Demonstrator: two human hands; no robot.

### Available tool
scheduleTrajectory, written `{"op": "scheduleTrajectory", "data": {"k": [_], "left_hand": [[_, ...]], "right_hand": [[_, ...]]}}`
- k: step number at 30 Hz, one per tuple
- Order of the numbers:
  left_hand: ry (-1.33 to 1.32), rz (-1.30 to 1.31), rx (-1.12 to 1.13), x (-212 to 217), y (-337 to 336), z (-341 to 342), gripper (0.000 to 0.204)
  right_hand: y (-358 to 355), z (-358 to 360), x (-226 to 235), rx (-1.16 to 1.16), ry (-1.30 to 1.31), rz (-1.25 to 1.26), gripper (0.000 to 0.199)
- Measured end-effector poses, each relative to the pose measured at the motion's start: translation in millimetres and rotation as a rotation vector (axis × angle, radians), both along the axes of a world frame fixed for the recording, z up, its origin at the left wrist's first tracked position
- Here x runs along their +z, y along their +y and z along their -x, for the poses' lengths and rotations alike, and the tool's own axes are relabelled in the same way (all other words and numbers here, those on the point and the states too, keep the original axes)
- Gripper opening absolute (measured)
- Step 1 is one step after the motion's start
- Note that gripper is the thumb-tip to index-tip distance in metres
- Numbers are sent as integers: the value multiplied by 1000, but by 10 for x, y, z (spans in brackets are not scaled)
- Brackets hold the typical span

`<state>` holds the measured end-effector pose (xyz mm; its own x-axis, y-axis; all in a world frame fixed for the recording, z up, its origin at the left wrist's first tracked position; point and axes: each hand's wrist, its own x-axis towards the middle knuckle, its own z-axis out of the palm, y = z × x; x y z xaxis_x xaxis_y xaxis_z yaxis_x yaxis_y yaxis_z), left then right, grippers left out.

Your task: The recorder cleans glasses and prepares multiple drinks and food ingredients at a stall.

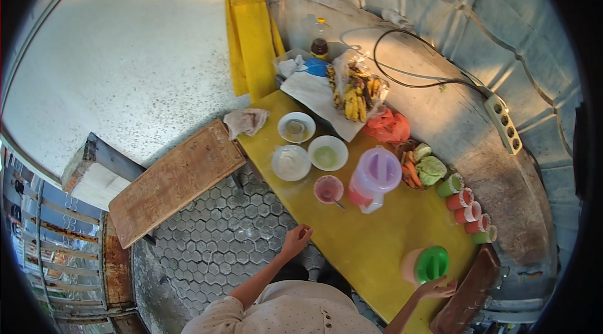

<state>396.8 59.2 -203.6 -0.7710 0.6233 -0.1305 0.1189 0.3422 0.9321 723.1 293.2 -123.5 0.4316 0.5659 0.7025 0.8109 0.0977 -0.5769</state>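
My right hand (438,288) is beside a pink pitcher with a green lid (432,264), on the table's near right part. Its fingers stretch out past the lid's edge, and whether they touch the pitcher I cannot tell. My left hand (295,242) hangs by the table's front edge with loosely bent fingers and nothing visible in it. Farther back stands a lilac-lidded pitcher (378,170) with red liquid low inside. Left of it is a pink bowl (326,189) with a spoon. Behind are white bowls, one with white powder (291,163), another with pale green contents (328,153).
The yellow table (370,252) also bears bananas (355,100), a red plastic bag (387,126), carrots and cabbage (431,170). Several red and green cups (468,212) line its right edge, near a brown tray (466,290). A wooden bench (176,180) stands left; a power strip (503,124) lies on the ledge.
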Motion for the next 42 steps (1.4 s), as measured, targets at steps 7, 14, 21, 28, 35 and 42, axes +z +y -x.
{"op": "scheduleTrajectory", "data": {"k": [7, 14, 21, 28, 35, 42], "left_hand": [[64, 75, 139, 10, -1069, 1033, 29], [434, 136, 110, -12, -1111, 2354, 45], [729, 453, 113, 383, -92, 4021, 66], [691, 1056, -305, 27, 478, 4879, 76], [416, 601, -172, -115, 147, 5034, 48], [36, 191, -682, 897, -676, 4507, 64]], "right_hand": [[-785, 2151, 192, 937, 7, -7, 21], [-1855, 3410, 39, 1409, 198, 342, 24], [-1817, 3984, -190, 1612, 193, 638, 21], [-1423, 4908, -104, 1595, 263, 877, 23], [-1503, 5951, -516, 1494, 679, 1520, 34], [-1853, 6769, -736, 1355, 1444, 2240, 43]]}}
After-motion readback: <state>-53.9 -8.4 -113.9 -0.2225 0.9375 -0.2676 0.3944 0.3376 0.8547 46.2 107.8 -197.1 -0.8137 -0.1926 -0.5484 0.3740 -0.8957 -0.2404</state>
